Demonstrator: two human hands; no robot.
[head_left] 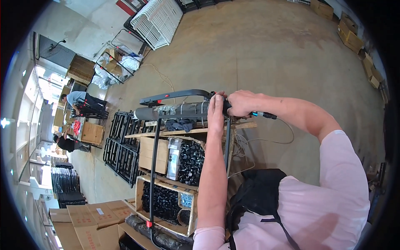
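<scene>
1. My left hand [216, 111] lies across the end of a black tubular metal frame [183, 92], beside a grey padded roll [183, 110]; its fingers are straight and together, but I cannot tell whether they pinch.
2. My right hand [243, 103] looks curled around a black corded tool with a blue collar [266, 115]; I'd hold it square.
3. I'd leave the thin cable [293, 132] slack.

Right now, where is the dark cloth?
In the head view, the dark cloth shows left of the left hand, between the grey roll and the plank below.
</scene>
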